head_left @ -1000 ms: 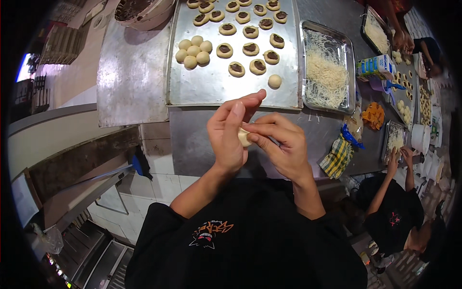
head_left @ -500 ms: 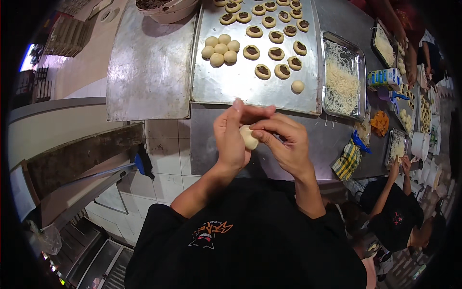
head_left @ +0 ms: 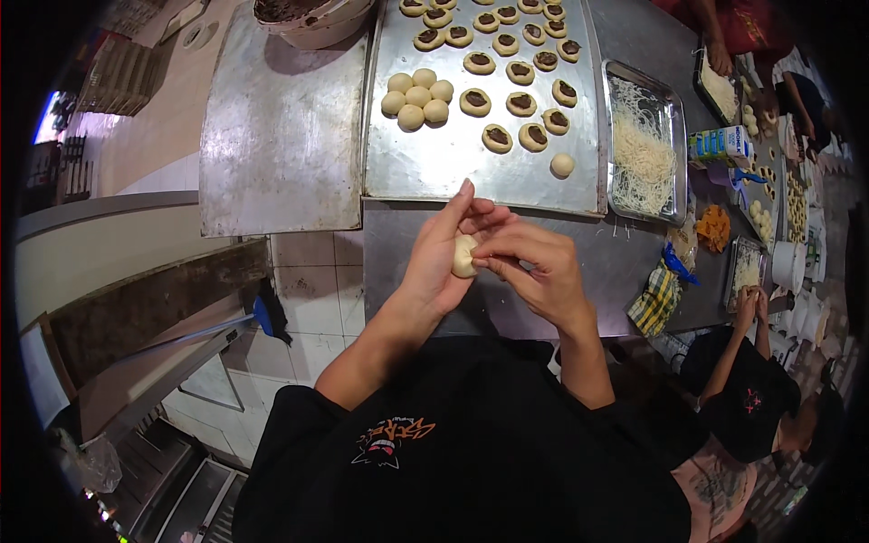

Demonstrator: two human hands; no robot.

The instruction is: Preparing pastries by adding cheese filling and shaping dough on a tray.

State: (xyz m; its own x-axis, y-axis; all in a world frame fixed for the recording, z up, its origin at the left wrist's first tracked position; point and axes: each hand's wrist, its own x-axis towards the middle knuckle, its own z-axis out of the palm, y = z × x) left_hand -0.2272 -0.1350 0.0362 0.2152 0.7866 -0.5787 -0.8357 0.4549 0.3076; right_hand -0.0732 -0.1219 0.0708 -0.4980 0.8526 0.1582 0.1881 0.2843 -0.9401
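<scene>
My left hand (head_left: 439,262) is cupped around a pale piece of dough (head_left: 463,256), fingers curled behind it and thumb raised. My right hand (head_left: 534,271) pinches the same dough with its thumb and forefinger, over the left palm. Just above both hands lies a large metal tray (head_left: 425,172) holding rows of flattened dough rounds (head_left: 520,103) topped with dark brown paste, a cluster of smooth dough balls (head_left: 416,95) at its left and a lone ball (head_left: 562,165) near its lower right.
Around are an empty-looking metal sheet (head_left: 272,163), a bowl of dark paste (head_left: 308,27), trays of shredded white food (head_left: 647,154), a carton (head_left: 715,145), orange bag (head_left: 713,226) and checked cloth (head_left: 656,303). Co-workers' hands (head_left: 756,299) work at the right; a blue broom (head_left: 267,312) is below left.
Over the last second the view has shifted, so the trays appear farther right. My right fingers keep pinching the dough in my left palm, with small changes in both hands' finger positions.
</scene>
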